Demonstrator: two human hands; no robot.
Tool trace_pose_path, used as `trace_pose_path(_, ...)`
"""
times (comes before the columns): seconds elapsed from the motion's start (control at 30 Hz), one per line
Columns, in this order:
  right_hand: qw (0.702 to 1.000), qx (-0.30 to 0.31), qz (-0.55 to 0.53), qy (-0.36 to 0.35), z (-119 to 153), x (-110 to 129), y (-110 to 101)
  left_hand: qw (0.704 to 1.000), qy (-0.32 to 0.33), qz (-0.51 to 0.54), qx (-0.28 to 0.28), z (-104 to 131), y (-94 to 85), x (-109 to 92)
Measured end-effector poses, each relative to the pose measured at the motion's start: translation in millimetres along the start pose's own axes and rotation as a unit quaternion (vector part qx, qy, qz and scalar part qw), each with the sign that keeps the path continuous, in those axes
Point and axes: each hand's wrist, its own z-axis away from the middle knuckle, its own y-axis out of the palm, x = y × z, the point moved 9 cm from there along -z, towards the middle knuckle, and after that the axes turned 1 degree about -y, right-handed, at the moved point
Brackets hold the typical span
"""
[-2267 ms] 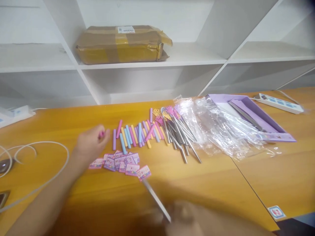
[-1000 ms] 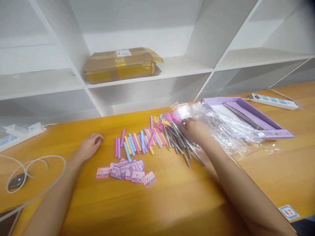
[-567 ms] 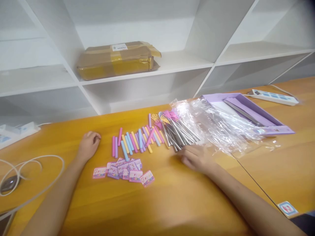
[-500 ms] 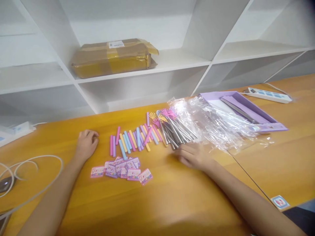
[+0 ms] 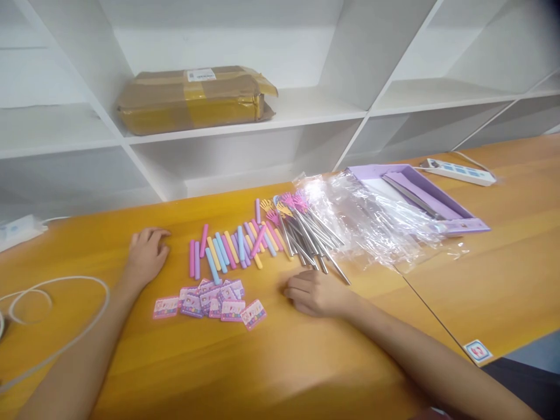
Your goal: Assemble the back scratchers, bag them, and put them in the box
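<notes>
Pink, blue, yellow, purple sticks (image 5: 240,243) (silver rods (image 5: 311,233))

A wooden table (image 5: 280,373) seen from above. The person's left hand (image 5: 146,256), fingers loosely bent, is on the tabletop left of a row of pink, purple, blue and yellow sticks (image 5: 241,242). Small pink and purple cards (image 5: 233,311) overlap below them. The right hand (image 5: 315,293), fingers curled, is just below a heap of metal rods (image 5: 306,239) with hand-shaped tips (image 5: 299,202). Right of these, clear plastic bags (image 5: 376,219) partly cover a purple box (image 5: 470,225). Behind, a taped cardboard box (image 5: 192,102) sits on white shelves (image 5: 319,102).
</notes>
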Motion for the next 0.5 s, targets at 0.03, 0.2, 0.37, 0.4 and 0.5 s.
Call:
trace_pose_path(0.03, 1.0, 0.0, -0.002, 0.0, 2, -1, 0, 1.0, 0.002, 0.0, -0.001, 0, 0.5, 0)
trace_pose_path(0.2, 0.994, -0.041, 0.018, 0.098, 21, -32, -16, 1.0, 0.009, -0.01, -0.002, 0, 2.5, -1)
trace_pose_path(0.37, 0.904, -0.162, 0.114, 0.379, 74, -110, -70, 1.0, 0.009, -0.009, -0.011, 1, -0.6, -5)
trace_pose_path(0.4, 0.88, -0.168, 0.121, 0.427, 87, -124, -75, 1.0, 0.01, -0.001, -0.011, 1, -1.2, -6)
trace_pose_path(0.5, 0.837, -0.135, 0.113, 0.517, 113, -151, -72, 1.0, 0.01, 0.02, -0.005, 2, -1.3, -7)
